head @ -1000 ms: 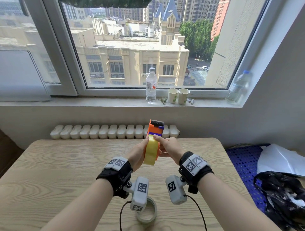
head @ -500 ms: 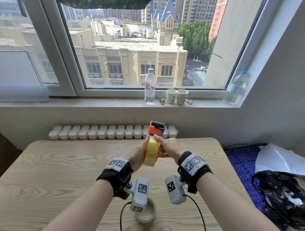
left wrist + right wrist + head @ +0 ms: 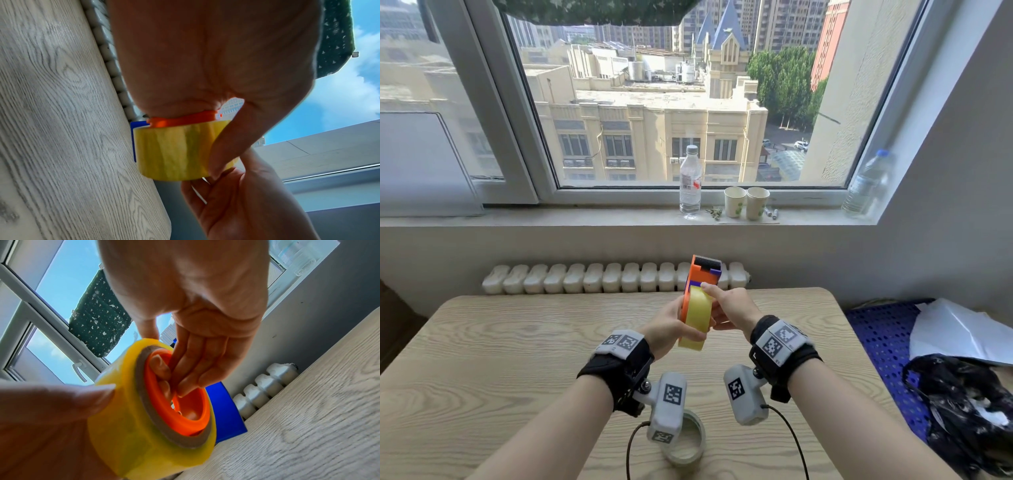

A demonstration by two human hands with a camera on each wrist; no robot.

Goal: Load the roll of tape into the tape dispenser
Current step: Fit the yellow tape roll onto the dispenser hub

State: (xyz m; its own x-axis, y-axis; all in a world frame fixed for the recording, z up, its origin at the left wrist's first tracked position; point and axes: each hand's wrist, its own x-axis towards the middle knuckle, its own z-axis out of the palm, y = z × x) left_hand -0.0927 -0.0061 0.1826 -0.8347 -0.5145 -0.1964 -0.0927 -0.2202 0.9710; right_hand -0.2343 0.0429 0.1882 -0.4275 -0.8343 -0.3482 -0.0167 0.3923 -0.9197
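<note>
An orange and blue tape dispenser (image 3: 703,272) is held upright above the wooden table (image 3: 500,359). A yellow roll of tape (image 3: 697,318) sits around its orange hub (image 3: 185,410). My left hand (image 3: 667,329) grips the dispenser from the left, palm against the orange side plate (image 3: 180,121), thumb (image 3: 226,146) lying across the roll (image 3: 174,152). My right hand (image 3: 729,308) pinches the roll (image 3: 123,418) from the right, its thumb on the top rim. Its fingers (image 3: 197,356) are curled into the hub. The blue plate (image 3: 226,410) lies behind the roll.
A second, pale roll of tape (image 3: 686,442) lies on the table near me, below my wrists. A radiator (image 3: 602,277) runs behind the table. Bottles and paper cups (image 3: 746,202) stand on the sill. At right are a blue crate (image 3: 876,335) and a black bag (image 3: 962,411).
My left thumb has slid from the top of the roll down across its lower part. The dispenser and roll stay in about the same place.
</note>
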